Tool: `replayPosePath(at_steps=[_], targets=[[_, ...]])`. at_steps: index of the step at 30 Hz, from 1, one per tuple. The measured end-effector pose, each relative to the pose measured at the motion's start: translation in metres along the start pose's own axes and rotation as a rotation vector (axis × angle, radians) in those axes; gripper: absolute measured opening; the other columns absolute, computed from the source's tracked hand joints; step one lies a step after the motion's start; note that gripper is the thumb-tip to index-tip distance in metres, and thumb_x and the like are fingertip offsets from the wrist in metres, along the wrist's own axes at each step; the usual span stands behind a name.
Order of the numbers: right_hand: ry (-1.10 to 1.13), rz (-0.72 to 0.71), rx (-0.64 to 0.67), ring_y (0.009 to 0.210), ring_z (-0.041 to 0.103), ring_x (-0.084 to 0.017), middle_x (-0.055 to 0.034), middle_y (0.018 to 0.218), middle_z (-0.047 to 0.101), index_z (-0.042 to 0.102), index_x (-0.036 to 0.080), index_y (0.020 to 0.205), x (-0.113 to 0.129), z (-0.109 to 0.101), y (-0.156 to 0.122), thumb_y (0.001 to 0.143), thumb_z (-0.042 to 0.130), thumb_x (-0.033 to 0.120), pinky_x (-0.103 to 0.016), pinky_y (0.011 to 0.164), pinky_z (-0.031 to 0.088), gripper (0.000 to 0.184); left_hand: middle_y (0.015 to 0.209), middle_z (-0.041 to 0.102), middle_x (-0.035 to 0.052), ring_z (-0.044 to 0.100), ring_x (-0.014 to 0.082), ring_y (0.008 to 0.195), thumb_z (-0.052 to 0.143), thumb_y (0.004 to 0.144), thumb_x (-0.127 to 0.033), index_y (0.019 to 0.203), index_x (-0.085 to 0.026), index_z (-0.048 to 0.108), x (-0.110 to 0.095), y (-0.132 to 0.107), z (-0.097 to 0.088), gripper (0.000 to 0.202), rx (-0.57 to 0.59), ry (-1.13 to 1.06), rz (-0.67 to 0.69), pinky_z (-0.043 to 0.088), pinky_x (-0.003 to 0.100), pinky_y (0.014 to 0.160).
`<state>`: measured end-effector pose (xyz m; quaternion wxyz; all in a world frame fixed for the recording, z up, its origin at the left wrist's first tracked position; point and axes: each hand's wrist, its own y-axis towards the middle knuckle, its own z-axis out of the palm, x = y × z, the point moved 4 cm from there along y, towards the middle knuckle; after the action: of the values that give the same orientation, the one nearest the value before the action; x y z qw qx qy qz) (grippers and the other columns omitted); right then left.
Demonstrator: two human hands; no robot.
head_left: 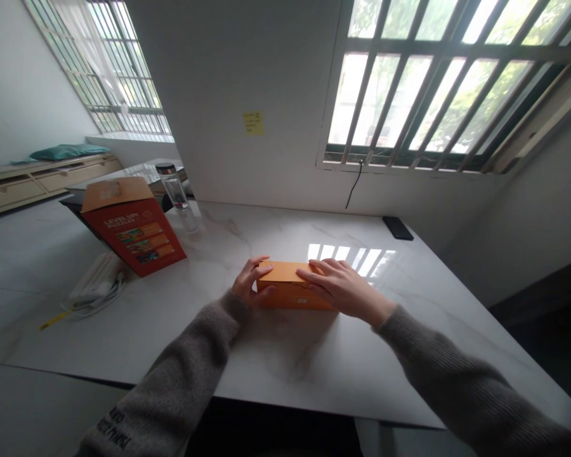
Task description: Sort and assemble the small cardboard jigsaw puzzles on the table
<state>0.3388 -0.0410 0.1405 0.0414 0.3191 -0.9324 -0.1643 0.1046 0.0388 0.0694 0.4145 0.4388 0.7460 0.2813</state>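
One orange box [290, 287] lies on its long side on a white marble desk [285, 355], near the middle of the desk and toward its near edge. Two hands are in view, both the wearer's own, and both contact this box. The left hand [252, 280] is at the box's left end, with its fingers [261, 270] slightly curved over the upper corner. The right hand [340, 289] lies nearly flat over the top and right part of the box, with its fingers [316, 273] extended toward the left hand. Each grip is wide, spanning the box, but the view does not establish whether either hand is bearing its weight. Two grey knit sleeves [171, 381] cover the forearms. Other items on the desk: one red box [133, 231], tilted, with its flap open, to the left and well apart from the hands; one glass bottle [174, 187] with a dark lid, behind the red box; one black phone [398, 228] near the far edge; one white bundle [95, 285] with a cord, at far left; and one yellow strip [52, 320] beside that bundle. On the wall above are one yellow sticky note [253, 123] and one black cable [354, 184], between two barred windows [433, 89].
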Motion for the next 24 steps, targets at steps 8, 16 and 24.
replayPosePath(at_steps=[8,16,24], targets=[[-0.049,0.006,-0.018,0.131,0.041,-0.036,-0.0072,0.154,0.039,0.033,0.040,0.151,0.018,0.001,-0.029,0.095,0.051,0.015,-0.056,0.104,0.035,0.063,0.118,0.058,0.0114,0.061,0.0274,0.108,0.083,0.070,-0.045,0.128,-0.025,0.048,-0.002,-0.014,0.008,0.071,0.036,-0.146,-0.085,0.054,0.043,0.090],[-0.038,0.152,-0.111,0.122,0.047,-0.036,-0.0136,0.139,0.053,0.014,0.025,0.158,0.003,0.033,-0.032,0.088,0.066,0.027,-0.053,0.102,0.038,0.088,0.133,0.052,0.0148,0.052,0.0317,0.128,0.071,0.083,-0.039,0.141,-0.024,0.040,0.019,-0.016,0.008,0.067,0.118,0.044,0.071,0.045,0.052,0.109],[0.093,0.240,-0.228,0.138,0.038,-0.033,-0.0133,0.145,0.045,0.038,0.028,0.147,-0.027,0.078,-0.043,0.087,0.064,0.028,-0.057,0.114,0.029,0.066,0.154,0.032,0.0193,0.031,0.0376,0.145,0.083,0.070,-0.045,0.148,-0.023,0.033,0.049,-0.032,0.018,0.095,0.228,0.023,-0.164,0.034,0.059,0.116]])
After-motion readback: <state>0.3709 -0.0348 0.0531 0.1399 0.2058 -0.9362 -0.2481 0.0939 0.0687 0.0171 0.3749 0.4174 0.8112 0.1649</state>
